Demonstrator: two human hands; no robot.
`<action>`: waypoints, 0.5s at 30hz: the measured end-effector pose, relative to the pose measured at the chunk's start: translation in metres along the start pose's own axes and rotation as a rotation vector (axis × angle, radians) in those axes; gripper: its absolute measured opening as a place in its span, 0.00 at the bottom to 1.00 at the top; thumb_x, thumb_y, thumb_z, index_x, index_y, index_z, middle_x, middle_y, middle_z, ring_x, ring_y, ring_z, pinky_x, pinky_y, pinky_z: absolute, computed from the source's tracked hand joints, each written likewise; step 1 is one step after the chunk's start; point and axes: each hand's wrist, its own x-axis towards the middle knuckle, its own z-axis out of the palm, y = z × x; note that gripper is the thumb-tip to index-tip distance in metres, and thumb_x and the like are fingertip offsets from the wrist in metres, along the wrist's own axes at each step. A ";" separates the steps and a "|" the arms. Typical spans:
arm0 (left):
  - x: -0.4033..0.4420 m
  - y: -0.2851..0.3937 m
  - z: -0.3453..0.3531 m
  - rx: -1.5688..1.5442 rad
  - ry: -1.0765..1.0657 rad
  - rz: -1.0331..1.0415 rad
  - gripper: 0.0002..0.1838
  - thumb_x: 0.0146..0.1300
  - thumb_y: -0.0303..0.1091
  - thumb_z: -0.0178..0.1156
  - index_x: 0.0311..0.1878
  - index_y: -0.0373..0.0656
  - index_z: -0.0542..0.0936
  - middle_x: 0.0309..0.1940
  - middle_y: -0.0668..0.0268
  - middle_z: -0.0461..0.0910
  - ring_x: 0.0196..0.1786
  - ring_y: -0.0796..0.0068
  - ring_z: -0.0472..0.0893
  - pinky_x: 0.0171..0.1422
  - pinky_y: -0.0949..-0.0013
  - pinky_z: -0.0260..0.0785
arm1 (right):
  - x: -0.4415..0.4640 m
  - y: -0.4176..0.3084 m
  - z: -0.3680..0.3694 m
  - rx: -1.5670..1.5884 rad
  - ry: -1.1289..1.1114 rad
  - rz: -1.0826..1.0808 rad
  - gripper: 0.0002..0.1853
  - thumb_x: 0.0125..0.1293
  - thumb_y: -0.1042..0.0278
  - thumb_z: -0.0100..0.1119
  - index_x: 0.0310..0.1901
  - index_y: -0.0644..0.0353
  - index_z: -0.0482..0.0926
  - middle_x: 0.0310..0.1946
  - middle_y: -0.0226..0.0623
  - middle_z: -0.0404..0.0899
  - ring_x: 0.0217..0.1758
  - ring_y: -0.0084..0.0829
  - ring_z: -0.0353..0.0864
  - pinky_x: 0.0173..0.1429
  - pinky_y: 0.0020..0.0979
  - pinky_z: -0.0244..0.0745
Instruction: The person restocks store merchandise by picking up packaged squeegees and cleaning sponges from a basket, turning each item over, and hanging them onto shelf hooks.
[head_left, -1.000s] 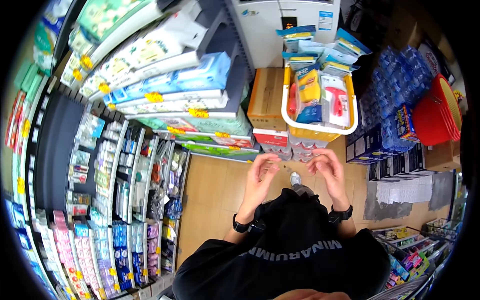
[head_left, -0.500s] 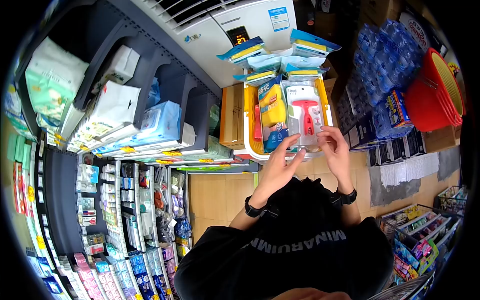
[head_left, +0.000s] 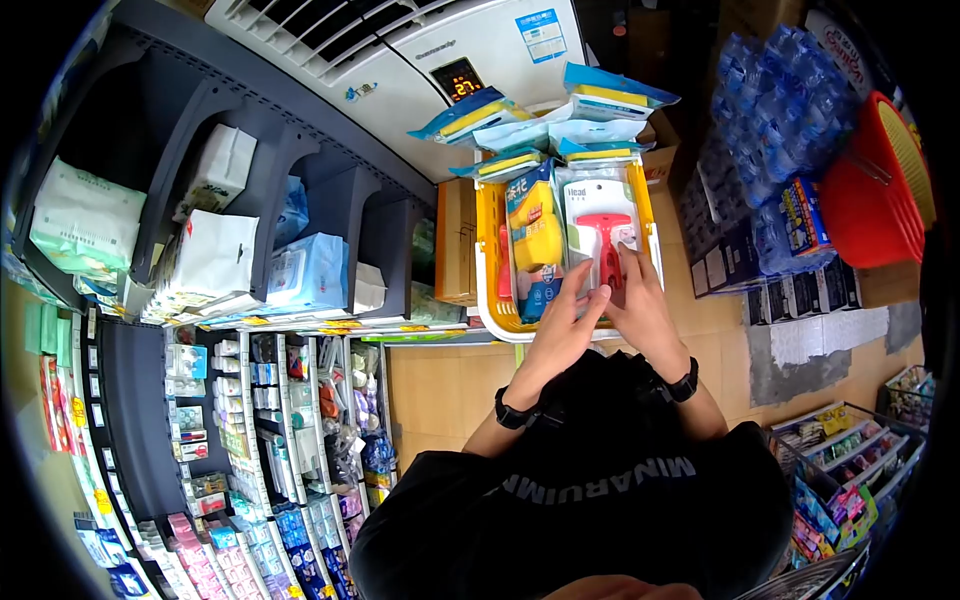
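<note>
A yellow and white plastic basket (head_left: 484, 306) stands in front of me, filled with packaged goods. At its front right is a red T-shaped tool (head_left: 606, 240) in a clear pack with a white card, its lower end partly covered by my hands. Beside it on the left is a yellow and blue packet (head_left: 538, 225). My left hand (head_left: 560, 325) lies by the pack's lower left, thumb and forefinger apart. My right hand (head_left: 643, 305) has its fingers stretched over the pack's lower right. Several blue packets with yellow contents (head_left: 480, 116) stick up at the back.
A white appliance (head_left: 400, 75) with a lit display stands behind the basket, next to a cardboard box (head_left: 456, 240). Grey shelving (head_left: 290, 150) with packets runs along the left. Bottled water packs (head_left: 775, 110) and a red bucket (head_left: 868, 205) are at the right.
My right hand has moved forward and left, onto the red tool's pack. The left hand stays near the pack's lower edge. My view has shifted slightly.
</note>
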 end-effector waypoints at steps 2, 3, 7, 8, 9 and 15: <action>-0.004 0.001 -0.004 0.007 -0.005 -0.031 0.35 0.76 0.47 0.56 0.75 0.34 0.59 0.72 0.42 0.64 0.72 0.48 0.71 0.73 0.58 0.67 | 0.002 -0.002 0.001 -0.024 -0.008 -0.002 0.39 0.56 0.74 0.70 0.70 0.68 0.63 0.59 0.60 0.70 0.59 0.61 0.74 0.61 0.48 0.75; -0.005 0.000 -0.006 0.035 -0.004 0.004 0.35 0.75 0.47 0.56 0.75 0.35 0.59 0.72 0.42 0.65 0.71 0.48 0.72 0.72 0.58 0.67 | 0.002 -0.003 0.001 -0.047 -0.014 -0.012 0.39 0.57 0.74 0.71 0.69 0.68 0.63 0.59 0.60 0.70 0.59 0.61 0.74 0.61 0.47 0.75; -0.007 0.003 -0.009 0.050 -0.008 0.055 0.35 0.74 0.47 0.58 0.75 0.36 0.60 0.72 0.44 0.64 0.70 0.47 0.73 0.72 0.57 0.68 | 0.006 -0.003 0.002 -0.020 -0.003 0.027 0.37 0.57 0.73 0.70 0.68 0.69 0.64 0.57 0.61 0.72 0.58 0.62 0.75 0.61 0.48 0.75; -0.009 0.007 -0.011 0.049 -0.018 0.027 0.35 0.74 0.47 0.58 0.74 0.36 0.61 0.72 0.44 0.64 0.70 0.47 0.72 0.71 0.57 0.68 | 0.006 -0.003 0.002 -0.008 0.038 0.035 0.36 0.58 0.73 0.69 0.67 0.70 0.65 0.56 0.61 0.73 0.57 0.62 0.76 0.60 0.48 0.76; -0.012 0.013 -0.012 0.051 -0.015 0.030 0.35 0.74 0.47 0.58 0.74 0.36 0.61 0.72 0.44 0.64 0.70 0.47 0.72 0.71 0.57 0.68 | 0.006 -0.003 0.003 0.006 0.076 0.045 0.34 0.59 0.73 0.68 0.66 0.70 0.66 0.55 0.61 0.75 0.56 0.62 0.77 0.60 0.48 0.76; -0.015 0.007 -0.020 0.039 0.152 0.152 0.28 0.74 0.38 0.60 0.71 0.37 0.66 0.64 0.46 0.72 0.62 0.59 0.79 0.65 0.62 0.74 | 0.011 -0.016 -0.019 0.126 0.131 0.095 0.30 0.62 0.69 0.65 0.64 0.71 0.69 0.52 0.59 0.79 0.50 0.52 0.81 0.56 0.43 0.78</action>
